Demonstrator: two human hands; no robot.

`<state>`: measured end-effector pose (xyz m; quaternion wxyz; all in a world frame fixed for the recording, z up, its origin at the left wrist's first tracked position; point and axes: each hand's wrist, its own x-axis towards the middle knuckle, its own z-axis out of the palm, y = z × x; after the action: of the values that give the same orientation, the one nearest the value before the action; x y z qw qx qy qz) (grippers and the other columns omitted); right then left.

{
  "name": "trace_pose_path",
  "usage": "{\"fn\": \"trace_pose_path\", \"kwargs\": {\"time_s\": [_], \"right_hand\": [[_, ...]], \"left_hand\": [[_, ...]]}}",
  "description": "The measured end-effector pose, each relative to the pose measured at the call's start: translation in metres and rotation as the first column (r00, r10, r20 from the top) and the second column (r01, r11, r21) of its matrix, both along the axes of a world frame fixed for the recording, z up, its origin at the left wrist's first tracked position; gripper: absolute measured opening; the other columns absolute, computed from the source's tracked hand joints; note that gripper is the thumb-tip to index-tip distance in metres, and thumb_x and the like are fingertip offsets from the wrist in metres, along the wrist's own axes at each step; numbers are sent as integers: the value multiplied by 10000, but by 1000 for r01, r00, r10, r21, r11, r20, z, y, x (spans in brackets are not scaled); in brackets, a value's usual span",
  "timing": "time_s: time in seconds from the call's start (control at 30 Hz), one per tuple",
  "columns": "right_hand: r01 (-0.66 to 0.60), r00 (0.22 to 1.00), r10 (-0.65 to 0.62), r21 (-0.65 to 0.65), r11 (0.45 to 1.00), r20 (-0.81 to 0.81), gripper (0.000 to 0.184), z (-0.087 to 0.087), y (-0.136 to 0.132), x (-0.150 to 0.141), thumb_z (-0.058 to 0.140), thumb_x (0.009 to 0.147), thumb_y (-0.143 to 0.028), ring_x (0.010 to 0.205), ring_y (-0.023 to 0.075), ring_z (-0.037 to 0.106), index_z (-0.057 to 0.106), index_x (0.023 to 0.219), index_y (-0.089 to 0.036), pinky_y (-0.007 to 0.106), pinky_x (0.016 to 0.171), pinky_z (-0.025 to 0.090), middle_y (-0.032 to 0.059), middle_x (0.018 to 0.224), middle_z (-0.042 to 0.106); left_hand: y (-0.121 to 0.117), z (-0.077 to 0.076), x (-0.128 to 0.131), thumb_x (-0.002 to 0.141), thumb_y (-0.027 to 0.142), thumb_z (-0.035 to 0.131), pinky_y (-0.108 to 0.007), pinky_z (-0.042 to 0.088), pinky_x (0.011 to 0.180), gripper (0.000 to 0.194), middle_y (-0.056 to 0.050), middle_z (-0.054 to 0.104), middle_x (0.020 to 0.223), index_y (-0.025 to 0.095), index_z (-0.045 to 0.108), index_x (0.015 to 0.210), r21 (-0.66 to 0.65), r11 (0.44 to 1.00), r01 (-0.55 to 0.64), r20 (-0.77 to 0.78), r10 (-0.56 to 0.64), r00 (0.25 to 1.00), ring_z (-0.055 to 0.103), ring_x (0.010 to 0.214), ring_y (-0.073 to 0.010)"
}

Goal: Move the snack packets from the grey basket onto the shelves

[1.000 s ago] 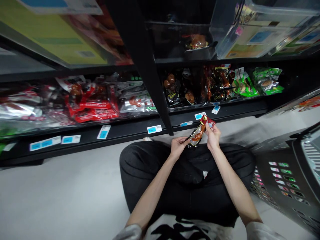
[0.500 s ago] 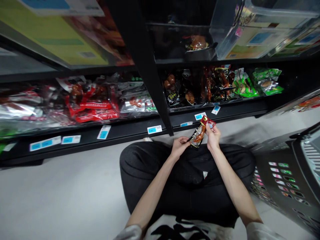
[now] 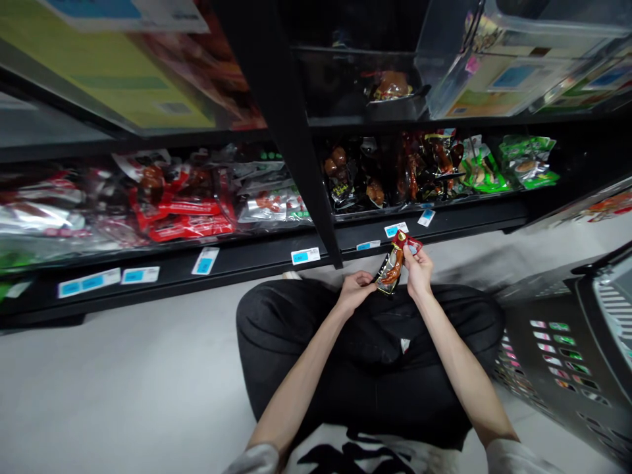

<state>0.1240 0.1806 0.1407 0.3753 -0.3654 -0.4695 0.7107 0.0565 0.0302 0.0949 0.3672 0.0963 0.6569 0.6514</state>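
Above my crossed legs, both hands hold one small snack packet (image 3: pixel 390 276), black and clear with a red top and a brown piece of meat inside. The left lower edge of the packet is pinched by my left hand (image 3: pixel 356 289). My right hand (image 3: pixel 419 271) grips its upper right side near the red top, thumb on the front. Just beyond it runs the shelf edge, where a white and blue price tag (image 3: pixel 395 230) sits close behind the packet. Similar dark packets of brown meat (image 3: pixel 439 164) lie in the bottom shelf bin.
Red packets (image 3: pixel 182 217) and silver packets (image 3: pixel 271 201) fill the bin left of the black post (image 3: pixel 296 131). Green packets (image 3: pixel 528 161) lie at the right. A grey basket with holes (image 3: pixel 548 362) stands by my right knee. Clear boxes (image 3: pixel 494 72) sit on the upper shelf.
The packet has shifted very slightly to the left and down at its red end, together with my right hand. My left hand keeps its pinch almost in place.
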Motion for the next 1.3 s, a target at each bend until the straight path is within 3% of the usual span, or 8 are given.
{"fn": "trace_pose_path", "kwargs": {"time_s": [0.23, 0.43, 0.6, 0.8, 0.97, 1.1, 1.2, 1.3], "right_hand": [[-23, 1000, 23, -23, 999, 9, 443, 0, 0, -1, 854, 667, -436, 783, 158, 700, 756, 1008, -171, 291, 778, 559, 45, 925, 775], [-94, 992, 99, -66, 993, 73, 487, -3, -4, -1, 857, 641, -484, 750, 181, 713, 742, 1010, -189, 289, 674, 560, 38, 871, 765], [-105, 989, 118, -129, 986, 92, 499, -4, -5, 0, 882, 595, -490, 714, 176, 708, 741, 965, -185, 258, 597, 536, 53, 898, 765], [-214, 956, 246, -200, 956, 156, 463, -5, -10, 0, 870, 627, -481, 764, 158, 707, 758, 964, -182, 218, 600, 506, 57, 909, 765], [-300, 927, 324, -144, 943, 189, 450, 2, -15, 0, 848, 653, -504, 787, 167, 687, 762, 958, -186, 245, 631, 534, 46, 902, 754], [-363, 918, 364, -37, 931, 156, 416, 3, -15, 1, 815, 702, -516, 739, 157, 651, 766, 960, -194, 234, 576, 510, 41, 859, 738], [-287, 951, 278, 52, 956, 138, 370, -3, -12, 0, 848, 682, -453, 580, 83, 533, 756, 928, -193, 194, 481, 405, 3, 792, 691], [-211, 972, 203, 64, 975, 119, 379, -10, -10, 0, 887, 631, -401, 502, 41, 439, 723, 896, -185, 187, 448, 362, -36, 755, 629]], "left_hand": [[1, 1, 2, 637, 156, 772, -283, 503, 722, 233, 9, 686, 726, 200, 654, 833, 1, 1000, 2, -174, -2, 985, 647, 694, -157], [-1, 14, 5, 768, 133, 687, -398, 493, 981, 346, -79, 655, 1091, 234, 655, 1097, -21, 999, -42, -633, 19, 774, 641, 1057, -249], [-2, 19, 7, 789, 229, 765, -463, 424, 1089, 247, -104, 601, 1242, 240, 693, 1024, -43, 999, 0, -742, -32, 670, 566, 1209, -289], [-3, 13, 9, 670, 286, 888, -521, 416, 1084, 504, -121, 600, 1303, 244, 660, 1118, -90, 989, 118, -788, -143, 599, 543, 1234, -338], [-2, 16, 9, 686, 110, 736, -450, 482, 1045, 446, -87, 670, 1200, 249, 640, 1098, 14, 994, 111, -641, -77, 764, 634, 1154, -287], [-1, 17, 3, 725, 190, 681, -403, 552, 926, 338, -71, 753, 1069, 228, 636, 1058, 198, 980, 4, -205, 37, 978, 731, 984, -255], [1, 19, -1, 768, 339, 672, -396, 593, 765, 274, -58, 784, 899, 211, 642, 1008, 225, 969, -102, 144, 71, 987, 760, 814, -265], [3, 19, -2, 736, 447, 748, -380, 591, 698, 355, -35, 778, 775, 216, 637, 981, 202, 971, -130, 219, 85, 972, 758, 722, -264]]}}
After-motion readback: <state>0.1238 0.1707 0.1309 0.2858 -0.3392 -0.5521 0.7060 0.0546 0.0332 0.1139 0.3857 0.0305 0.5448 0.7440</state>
